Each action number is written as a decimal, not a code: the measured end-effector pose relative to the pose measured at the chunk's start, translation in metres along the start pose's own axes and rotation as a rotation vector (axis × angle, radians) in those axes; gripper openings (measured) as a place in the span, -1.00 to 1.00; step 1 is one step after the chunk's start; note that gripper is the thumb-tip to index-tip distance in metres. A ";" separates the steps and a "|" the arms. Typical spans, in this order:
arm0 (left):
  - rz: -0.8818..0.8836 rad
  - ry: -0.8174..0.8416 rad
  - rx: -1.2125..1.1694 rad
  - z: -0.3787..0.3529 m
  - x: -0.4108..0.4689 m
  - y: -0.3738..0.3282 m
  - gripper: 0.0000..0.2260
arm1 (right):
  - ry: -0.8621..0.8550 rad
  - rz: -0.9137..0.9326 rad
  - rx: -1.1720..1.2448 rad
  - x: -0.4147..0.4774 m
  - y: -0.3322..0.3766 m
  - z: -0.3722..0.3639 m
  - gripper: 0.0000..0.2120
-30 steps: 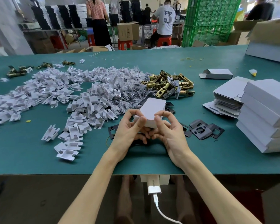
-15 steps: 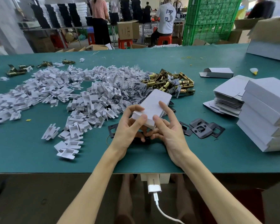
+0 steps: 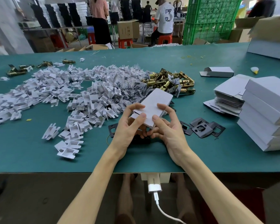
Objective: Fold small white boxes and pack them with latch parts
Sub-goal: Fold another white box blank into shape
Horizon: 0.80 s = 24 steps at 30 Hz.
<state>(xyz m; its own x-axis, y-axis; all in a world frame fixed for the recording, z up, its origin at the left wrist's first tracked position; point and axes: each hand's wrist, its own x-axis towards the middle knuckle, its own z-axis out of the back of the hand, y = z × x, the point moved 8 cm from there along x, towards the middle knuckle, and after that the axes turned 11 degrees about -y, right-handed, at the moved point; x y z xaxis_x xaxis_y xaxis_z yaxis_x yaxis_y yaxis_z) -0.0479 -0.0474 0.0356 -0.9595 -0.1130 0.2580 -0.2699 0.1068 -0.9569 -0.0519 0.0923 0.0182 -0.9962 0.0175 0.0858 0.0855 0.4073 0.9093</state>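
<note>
Looking down at the near middle of the desk [image 3: 31, 151], I see the small white box [image 3: 153, 105] gripped between both hands, clear of the surface and tilted, its far end raised toward the brass latch parts [image 3: 168, 81] and its near end low by the palms. The left hand [image 3: 128, 128] grips it from the left, forefinger laid across the top face and thumb pressing on the end flap [image 3: 136, 115], which stands slightly off the body of the box. The right hand [image 3: 168, 130] grips it from the right, forefinger curled over the long right edge and thumb on the near corner. The lower fingers of both hands meet under the box; what they do there I cannot tell. Left of the hands a wide heap of white card inserts [image 3: 55, 94] spreads over the desk, with little clear bags [image 3: 132, 89] along its right side, touching the brass latch parts piled just beyond the box. Black metal plates [image 3: 202, 128] lie flat just right of the right hand. Further right sits a stack of flat box blanks [image 3: 228, 94], and nearer me a taller stack of folded boxes [image 3: 265, 113] at the right edge of my view. One open-ended box [image 3: 217, 71] lies alone behind them.
</note>
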 end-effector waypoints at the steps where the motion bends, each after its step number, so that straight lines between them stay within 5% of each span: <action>1: -0.004 0.000 0.004 0.000 0.000 0.000 -0.79 | 0.002 0.002 -0.005 0.000 -0.001 0.000 -0.55; 9: -0.017 -0.020 0.003 0.002 0.001 -0.002 -0.80 | 0.006 0.020 -0.049 0.002 -0.002 0.001 -0.61; 16: -0.020 -0.061 -0.019 0.004 0.002 -0.003 -0.80 | 0.068 0.006 -0.061 0.001 -0.001 -0.005 -0.38; 24: -0.035 -0.067 -0.017 0.006 0.002 -0.004 -0.74 | 0.070 0.004 -0.064 0.001 -0.002 -0.004 -0.34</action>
<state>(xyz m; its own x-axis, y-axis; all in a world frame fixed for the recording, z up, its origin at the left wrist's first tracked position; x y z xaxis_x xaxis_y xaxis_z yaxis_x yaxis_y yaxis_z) -0.0486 -0.0535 0.0391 -0.9421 -0.1825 0.2813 -0.3051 0.1185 -0.9449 -0.0532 0.0883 0.0180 -0.9923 -0.0456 0.1153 0.0924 0.3484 0.9328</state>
